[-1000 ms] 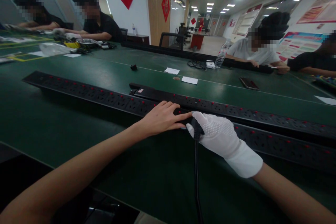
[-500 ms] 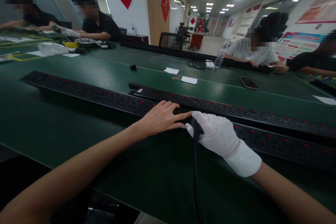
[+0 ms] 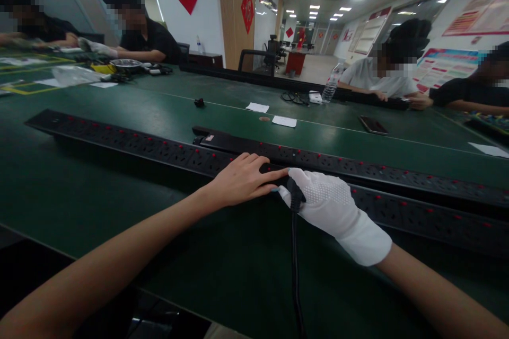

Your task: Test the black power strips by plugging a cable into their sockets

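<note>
Head view: person's bare L hand (image 3: pixel 242 180) lies across the near power strip (image 3: pixel 159 149), a long black bar w/ red dots, on a green table (image 3: pixel 99 196). Its thumb & forefinger are spread apart, other fingers bent over the strip; can't tell how firmly it grips. R hand (image 3: pixel 324 196), in a white dotted glove, is closed around a black plug (image 3: pixel 295 196) at the strip's near edge — fingertips btwn plug & L hand; whether the plug touches the strip can't be seen. A black cable (image 3: pixel 295 259) hangs from it. Just behind — a 2nd power strip (image 3: pixel 318 158), approx. parallel.
</note>
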Demonstrator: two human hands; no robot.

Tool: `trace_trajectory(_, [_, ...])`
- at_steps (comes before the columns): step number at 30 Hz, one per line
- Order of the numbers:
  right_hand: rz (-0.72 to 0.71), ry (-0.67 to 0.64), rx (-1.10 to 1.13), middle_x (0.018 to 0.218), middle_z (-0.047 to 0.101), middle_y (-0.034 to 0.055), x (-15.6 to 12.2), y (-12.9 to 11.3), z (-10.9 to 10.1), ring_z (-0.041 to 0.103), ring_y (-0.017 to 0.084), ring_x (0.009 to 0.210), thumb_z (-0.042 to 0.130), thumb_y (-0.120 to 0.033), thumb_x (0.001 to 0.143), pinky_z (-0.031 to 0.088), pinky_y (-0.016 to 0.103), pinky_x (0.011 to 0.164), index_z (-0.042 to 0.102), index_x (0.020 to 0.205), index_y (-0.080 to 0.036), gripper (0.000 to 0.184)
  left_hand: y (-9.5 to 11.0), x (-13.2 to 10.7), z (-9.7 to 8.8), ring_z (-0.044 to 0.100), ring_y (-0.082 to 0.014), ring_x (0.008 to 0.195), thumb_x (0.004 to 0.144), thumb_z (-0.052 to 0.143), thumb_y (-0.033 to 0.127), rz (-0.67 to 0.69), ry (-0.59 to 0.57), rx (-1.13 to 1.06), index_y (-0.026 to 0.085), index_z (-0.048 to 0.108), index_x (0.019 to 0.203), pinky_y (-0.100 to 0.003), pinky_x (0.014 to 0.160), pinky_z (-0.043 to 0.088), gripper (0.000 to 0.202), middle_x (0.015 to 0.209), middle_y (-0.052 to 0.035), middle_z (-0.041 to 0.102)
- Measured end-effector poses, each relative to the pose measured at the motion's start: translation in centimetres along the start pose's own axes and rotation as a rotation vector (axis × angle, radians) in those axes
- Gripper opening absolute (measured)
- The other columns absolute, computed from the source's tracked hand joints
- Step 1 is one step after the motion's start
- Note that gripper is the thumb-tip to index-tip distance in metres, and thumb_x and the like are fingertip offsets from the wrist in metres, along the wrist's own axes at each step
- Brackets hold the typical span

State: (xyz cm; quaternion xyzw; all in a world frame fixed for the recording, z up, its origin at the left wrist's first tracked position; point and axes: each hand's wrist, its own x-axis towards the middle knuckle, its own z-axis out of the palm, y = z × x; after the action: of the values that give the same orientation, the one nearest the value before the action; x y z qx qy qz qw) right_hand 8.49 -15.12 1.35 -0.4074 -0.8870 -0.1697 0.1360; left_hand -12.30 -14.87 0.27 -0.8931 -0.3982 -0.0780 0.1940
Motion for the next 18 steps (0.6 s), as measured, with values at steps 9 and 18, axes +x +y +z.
trace_trajectory(9, [0.005,-0.012,-0.007,0.087,0.063,0.0050,-0.02,0.07,0.19,0.057,0.017,0.075,0.028,-0.052,0.087,0.030,0.026,0.061,0.051,0.106,-0.021,0.043,0.11,-0.01,0.00,0.049,-0.0210,0.095,0.091,0.026,0.044,-0.011,0.015,-0.019,0.030,0.034,0.130,-0.034,0.077,0.038,0.043,0.109,-0.0095,0.050])
trace_trajectory(18, [0.046,0.007,-0.064,0.083,0.063,0.0038,-0.03,-0.37,0.45,0.057,0.018,0.070,0.034,-0.060,0.081,0.024,0.026,0.055,0.052,0.101,-0.022,0.046,0.43,0.09,-0.11,0.049,-0.0220,0.096,0.090,0.024,0.047,-0.057,0.016,-0.034,0.030,0.036,0.129,-0.035,0.078,0.039,0.044,0.108,-0.0095,0.050])
